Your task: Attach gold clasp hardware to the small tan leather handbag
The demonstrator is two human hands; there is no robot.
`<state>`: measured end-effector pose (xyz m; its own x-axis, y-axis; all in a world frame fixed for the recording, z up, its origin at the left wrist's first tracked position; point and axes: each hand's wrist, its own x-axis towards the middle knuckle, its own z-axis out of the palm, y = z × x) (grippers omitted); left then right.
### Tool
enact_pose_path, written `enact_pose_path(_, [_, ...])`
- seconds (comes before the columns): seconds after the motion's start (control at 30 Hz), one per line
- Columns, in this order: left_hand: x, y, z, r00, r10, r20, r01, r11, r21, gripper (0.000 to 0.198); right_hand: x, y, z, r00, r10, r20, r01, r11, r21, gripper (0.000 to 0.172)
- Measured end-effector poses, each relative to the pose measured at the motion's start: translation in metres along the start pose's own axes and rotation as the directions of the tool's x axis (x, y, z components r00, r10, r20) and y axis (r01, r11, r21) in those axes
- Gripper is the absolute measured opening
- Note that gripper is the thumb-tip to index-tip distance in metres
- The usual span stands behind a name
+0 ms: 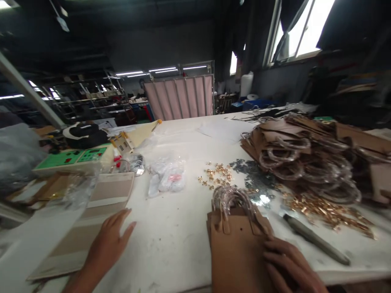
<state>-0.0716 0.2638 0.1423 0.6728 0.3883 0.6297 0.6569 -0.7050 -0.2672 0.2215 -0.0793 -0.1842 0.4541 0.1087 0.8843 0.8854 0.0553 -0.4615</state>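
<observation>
Handles [227,196] already lay on brown panels [238,260]; gold fittings [320,211] lay loose; left hand [110,239] was slack, empty; right hand [291,264] touched panels, grip unclear.

No text legible; markings on green panel [55,159] blurred.

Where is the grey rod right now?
In the head view, the grey rod lies on the table at the right, between the right hand and the scattered gold metal pieces.
</observation>
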Motion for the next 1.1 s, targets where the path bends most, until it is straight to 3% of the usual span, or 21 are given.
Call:
enact_pose_path(0.07, [-0.036,0.074,0.003,0.999,-0.007,0.035,0.015,0.970,-0.243,0.053,0.005,-0.011,-0.001,0.997,0.072,-0.017,-0.072,0.997,0.017,0.017])
enact_pose_path(0.17, [-0.084,0.186,0.017,0.967,0.016,0.253,0.126,0.837,-0.533,0.054,0.003,-0.026,-0.005,0.979,0.202,-0.006,-0.201,0.974,0.102,0.019])
enact_pose_path(0.23, [-0.099,0.238,0.030,0.955,0.037,0.294,0.163,0.764,-0.624,0.058,-0.002,-0.032,-0.011,0.961,0.274,0.036,-0.276,0.948,0.161,0.020])
enact_pose_path(0.3, [-0.101,0.266,0.043,0.968,0.008,0.252,0.165,0.735,-0.658,0.063,-0.006,-0.033,-0.020,0.943,0.322,0.084,-0.333,0.915,0.226,0.022])
enact_pose_path(0.4, [-0.089,0.279,0.058,0.986,-0.072,0.152,0.152,0.768,-0.622,0.067,-0.004,-0.016,-0.041,0.916,0.390,0.096,-0.400,0.870,0.287,0.027])
enact_pose_path(0.5, [-0.075,0.283,0.063,0.987,-0.092,0.130,0.151,0.803,-0.576,0.072,0.007,0.027,-0.067,0.867,0.494,0.064,-0.494,0.840,0.225,0.034])
enact_pose_path(0.57, [-0.067,0.287,0.060,0.984,-0.108,0.140,0.168,0.816,-0.554,0.082,0.016,0.066,-0.082,0.816,0.575,0.063,-0.578,0.810,0.100,0.037])
enact_pose_path(0.63, [-0.062,0.294,0.057,0.987,-0.100,0.128,0.152,0.846,-0.511,0.084,0.025,0.102,-0.090,0.755,0.641,0.139,-0.629,0.768,-0.120,0.037])
enact_pose_path(0.73, [-0.056,0.301,0.055,0.995,-0.031,0.095,0.071,0.888,-0.455,0.060,0.037,0.140,-0.088,0.663,0.714,0.224,-0.622,0.693,-0.365,0.039])
enact_pose_path(0.87, [-0.054,0.303,0.062,0.998,-0.043,0.051,0.062,0.876,-0.478,0.043,0.046,0.154,-0.071,0.599,0.765,0.236,-0.615,0.628,-0.476,0.046])
enact_pose_path(1.1, [-0.061,0.309,0.069,0.994,-0.105,-0.009,0.075,0.770,-0.633,0.030,0.048,0.155,-0.076,0.572,0.746,0.342,-0.511,0.650,-0.563,0.035])
